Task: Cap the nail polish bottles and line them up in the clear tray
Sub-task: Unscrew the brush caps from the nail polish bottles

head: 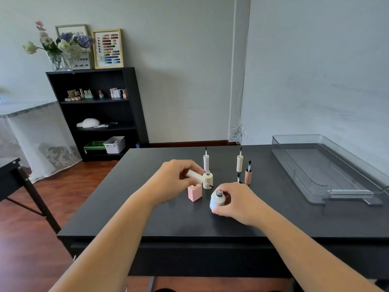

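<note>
My right hand [237, 204] grips a white round nail polish bottle [217, 200] with an open neck, tilted on the black table [147, 218]. My left hand [176, 180] holds a white brush cap [194, 175] sideways, its brush pointing right and down. A cream open bottle [207, 180] stands just behind it, and a pink square bottle [195, 192] sits below my left hand. Three brush caps stand upside down behind: white [206, 162], cream [239, 163] and pink [248, 176]. The clear tray [328, 194] lies at the right with nothing in it.
A black shelf unit [94, 114] with bottles, baskets and a vase of flowers stands at the back left. A second black table [10, 178] juts in at the left edge. The wall runs close behind the tray.
</note>
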Demonstrator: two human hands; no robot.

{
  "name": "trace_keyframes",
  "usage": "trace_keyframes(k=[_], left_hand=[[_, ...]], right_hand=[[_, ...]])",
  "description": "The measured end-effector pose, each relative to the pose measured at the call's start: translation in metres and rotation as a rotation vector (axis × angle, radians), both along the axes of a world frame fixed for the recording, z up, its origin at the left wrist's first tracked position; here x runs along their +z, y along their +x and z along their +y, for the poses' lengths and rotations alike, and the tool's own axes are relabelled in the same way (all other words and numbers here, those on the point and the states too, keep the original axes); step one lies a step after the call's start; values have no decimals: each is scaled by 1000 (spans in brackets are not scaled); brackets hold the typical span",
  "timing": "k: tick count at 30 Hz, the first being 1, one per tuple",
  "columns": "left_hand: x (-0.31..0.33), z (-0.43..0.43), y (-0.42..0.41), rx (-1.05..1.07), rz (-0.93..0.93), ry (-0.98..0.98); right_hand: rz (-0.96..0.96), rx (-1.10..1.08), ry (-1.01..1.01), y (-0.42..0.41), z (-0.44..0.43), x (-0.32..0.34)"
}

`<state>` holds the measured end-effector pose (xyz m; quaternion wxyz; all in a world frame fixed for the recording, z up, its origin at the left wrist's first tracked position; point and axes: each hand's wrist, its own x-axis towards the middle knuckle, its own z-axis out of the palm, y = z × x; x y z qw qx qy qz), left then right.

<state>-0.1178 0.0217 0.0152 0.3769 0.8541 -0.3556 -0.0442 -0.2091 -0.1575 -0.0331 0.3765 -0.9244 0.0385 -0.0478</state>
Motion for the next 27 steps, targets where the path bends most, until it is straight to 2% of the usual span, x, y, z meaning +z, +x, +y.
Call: trace_keyframes(k=[4,27], left_hand=[[11,1,5,-7,28,-42],[23,-11,2,-57,-47,70]], right_hand=[[-21,4,18,3,-3,4],[-93,2,-103,8,-9,0]])
